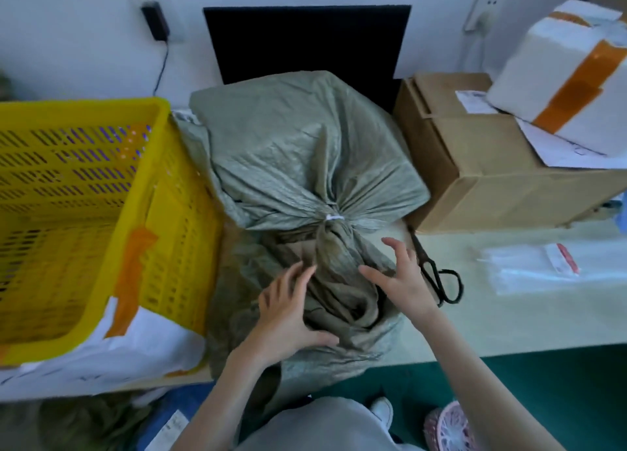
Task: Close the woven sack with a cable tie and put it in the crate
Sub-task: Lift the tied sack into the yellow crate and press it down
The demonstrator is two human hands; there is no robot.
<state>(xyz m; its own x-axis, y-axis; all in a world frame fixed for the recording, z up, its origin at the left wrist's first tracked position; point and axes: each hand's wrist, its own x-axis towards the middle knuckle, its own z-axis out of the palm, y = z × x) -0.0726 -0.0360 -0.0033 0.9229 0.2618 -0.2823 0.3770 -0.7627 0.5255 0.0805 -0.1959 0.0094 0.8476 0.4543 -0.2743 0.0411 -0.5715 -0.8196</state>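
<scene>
A pale wall (84, 43) runs across the back, cool dim light washing over it. A black adapter (155, 21) sits plugged into a socket up left, its cord dropping down; a second white socket (483, 7) shows up right. A black panel (305, 40) leans against the wall, centre. Below, a pale green tabletop (509, 315) (its near edge catching light), then dark green floor (543, 382).
</scene>
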